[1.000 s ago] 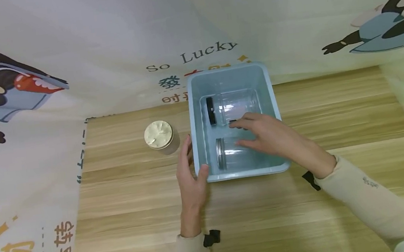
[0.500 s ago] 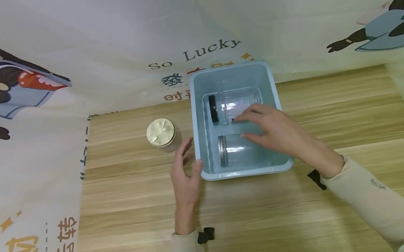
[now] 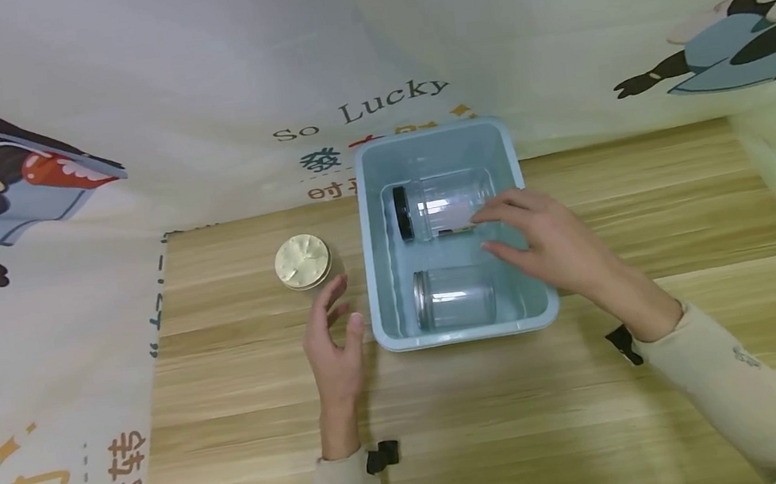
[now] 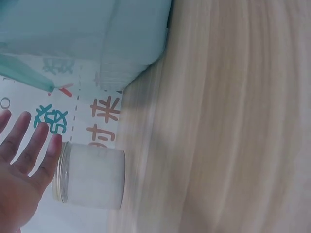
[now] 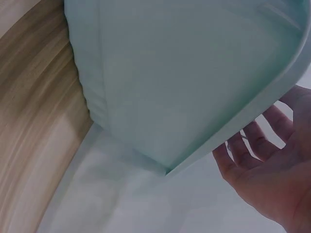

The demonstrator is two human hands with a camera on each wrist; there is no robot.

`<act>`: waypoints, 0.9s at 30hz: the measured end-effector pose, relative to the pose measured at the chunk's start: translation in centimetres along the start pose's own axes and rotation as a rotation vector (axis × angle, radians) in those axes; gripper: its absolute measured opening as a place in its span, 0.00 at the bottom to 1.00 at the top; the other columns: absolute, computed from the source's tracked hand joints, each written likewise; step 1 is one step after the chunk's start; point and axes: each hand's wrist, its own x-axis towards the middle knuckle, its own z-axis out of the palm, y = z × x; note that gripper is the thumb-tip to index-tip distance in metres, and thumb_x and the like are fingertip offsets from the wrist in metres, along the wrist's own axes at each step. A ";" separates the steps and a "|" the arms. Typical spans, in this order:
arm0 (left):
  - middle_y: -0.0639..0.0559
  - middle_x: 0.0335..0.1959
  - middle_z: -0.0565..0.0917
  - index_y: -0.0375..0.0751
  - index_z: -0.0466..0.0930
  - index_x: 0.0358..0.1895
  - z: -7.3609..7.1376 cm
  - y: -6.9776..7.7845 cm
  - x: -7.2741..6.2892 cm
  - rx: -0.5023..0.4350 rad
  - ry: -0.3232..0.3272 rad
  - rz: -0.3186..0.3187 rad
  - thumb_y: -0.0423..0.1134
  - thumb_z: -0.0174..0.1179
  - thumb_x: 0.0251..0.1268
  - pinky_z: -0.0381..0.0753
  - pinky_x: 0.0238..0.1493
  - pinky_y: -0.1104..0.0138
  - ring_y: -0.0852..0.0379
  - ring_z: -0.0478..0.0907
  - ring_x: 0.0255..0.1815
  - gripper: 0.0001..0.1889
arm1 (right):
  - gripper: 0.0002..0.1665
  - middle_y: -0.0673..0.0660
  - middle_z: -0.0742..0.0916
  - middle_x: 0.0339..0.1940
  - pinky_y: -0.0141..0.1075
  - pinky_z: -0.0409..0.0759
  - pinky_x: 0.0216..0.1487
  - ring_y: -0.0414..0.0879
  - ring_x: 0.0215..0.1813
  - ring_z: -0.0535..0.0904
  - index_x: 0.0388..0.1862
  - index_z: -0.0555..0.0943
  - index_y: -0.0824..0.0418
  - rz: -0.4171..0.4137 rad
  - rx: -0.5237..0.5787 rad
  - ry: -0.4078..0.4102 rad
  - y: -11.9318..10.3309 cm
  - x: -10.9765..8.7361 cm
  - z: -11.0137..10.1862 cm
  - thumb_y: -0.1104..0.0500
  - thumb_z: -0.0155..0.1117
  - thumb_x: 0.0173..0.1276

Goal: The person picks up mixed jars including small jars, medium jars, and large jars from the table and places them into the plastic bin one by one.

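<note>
A light blue plastic basin (image 3: 470,335) holds two clear jars lying on their sides. The farther jar (image 3: 455,196) has a black lid; the nearer jar (image 3: 465,301) has a silver one. Over the basin's right part hovers my right hand (image 3: 552,243), fingers bent loosely near the black-lidded jar, with nothing in its grasp. To the basin's left, my left hand (image 3: 332,352) is spread, palm inward and apart from the wall. Just beyond its fingertips a frosted jar (image 4: 92,175) with a gold lid (image 3: 302,260) stands upright; the left wrist view shows nothing in that hand.
A wood-grain table (image 3: 250,417) lies beneath everything. Behind and at both sides hangs a pale printed cloth (image 3: 217,70). The basin's far side stands close to the cloth.
My left hand has moved left, away from the basin's rim toward the gold-lidded jar. My right hand has drawn back rightward, uncovering more of the silver-lidded jar. The head view shifts slightly.
</note>
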 end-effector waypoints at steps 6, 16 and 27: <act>0.26 0.53 0.80 0.19 0.73 0.58 -0.3 -0.6 -0.3 0.000 0.004 -0.004 0.43 0.58 0.69 0.78 0.50 0.45 0.32 0.77 0.54 0.27 | 0.18 0.57 0.85 0.49 0.48 0.75 0.57 0.54 0.54 0.78 0.50 0.84 0.62 -0.028 0.006 0.087 0.8 -0.5 -0.1 0.65 0.74 0.60; 0.27 0.51 0.80 0.18 0.74 0.56 -1.3 -1.3 0.0 0.021 0.060 0.003 0.26 0.61 0.58 0.80 0.50 0.59 0.38 0.78 0.53 0.22 | 0.21 0.61 0.85 0.48 0.48 0.72 0.51 0.57 0.50 0.77 0.50 0.84 0.65 -0.014 0.004 0.169 1.7 -1.3 -0.6 0.69 0.75 0.55; 0.24 0.52 0.78 0.17 0.75 0.55 -1.9 -2.2 0.0 0.084 0.149 0.025 0.19 0.64 0.51 0.78 0.45 0.45 0.37 0.76 0.55 0.24 | 0.20 0.61 0.82 0.52 0.47 0.68 0.57 0.58 0.56 0.74 0.49 0.85 0.65 0.044 0.036 0.211 2.6 -2.5 -0.8 0.70 0.75 0.55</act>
